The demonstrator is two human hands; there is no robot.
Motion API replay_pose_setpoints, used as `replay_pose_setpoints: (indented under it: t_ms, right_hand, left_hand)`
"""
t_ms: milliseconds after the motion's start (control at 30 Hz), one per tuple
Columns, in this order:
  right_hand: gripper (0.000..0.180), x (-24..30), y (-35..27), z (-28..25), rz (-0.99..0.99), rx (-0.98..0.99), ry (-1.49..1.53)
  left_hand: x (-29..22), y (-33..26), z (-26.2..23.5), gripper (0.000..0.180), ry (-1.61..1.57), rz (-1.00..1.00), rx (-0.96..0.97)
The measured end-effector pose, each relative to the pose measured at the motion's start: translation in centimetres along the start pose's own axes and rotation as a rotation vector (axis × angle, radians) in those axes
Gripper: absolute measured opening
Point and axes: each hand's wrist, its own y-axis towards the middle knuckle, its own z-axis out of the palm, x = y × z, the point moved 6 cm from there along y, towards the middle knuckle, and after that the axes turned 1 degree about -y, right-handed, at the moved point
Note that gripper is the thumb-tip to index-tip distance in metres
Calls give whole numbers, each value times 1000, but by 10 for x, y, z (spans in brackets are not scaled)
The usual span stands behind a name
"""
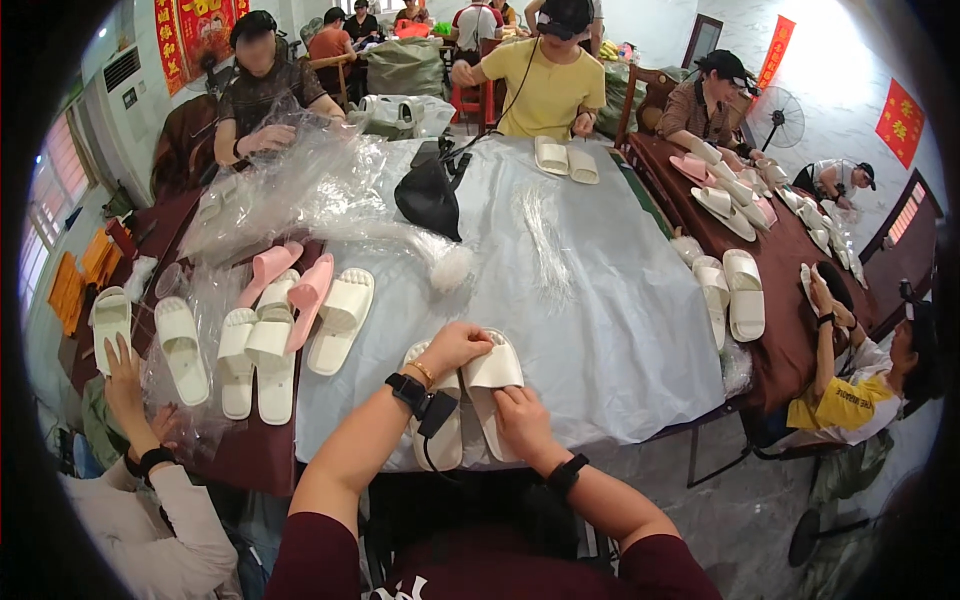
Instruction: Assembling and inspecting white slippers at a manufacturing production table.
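At the lower centre of the frame, the left hand [455,347] and right hand [520,415] both grip a pair of white slippers [470,395] lying side by side on the grey-covered counter [600,300], apparently steadying them for alignment.

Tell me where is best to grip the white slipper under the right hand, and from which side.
Probably the wide strap of the white slipper, pinched from the near, heel side. The strap arches above the flat sole, giving fingers room; the left hand already covers its far end, and the right hand sits at the heel.
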Motion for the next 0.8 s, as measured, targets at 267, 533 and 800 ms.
replay_pose_setpoints:
  t_ms: [267,533,800]
  right_hand:
    - [16,-6,11,6,-19,22,-50]
    - [8,5,4,5,-65,2,-87]
    - [12,-9,-2,25,-22,43,-108]
  left_hand:
    - [-4,18,-7,24,-82,-27,-23]
    - [-12,6,6,19,-116,-28,36]
    - [-5,15,5,26,-74,-65,-24]
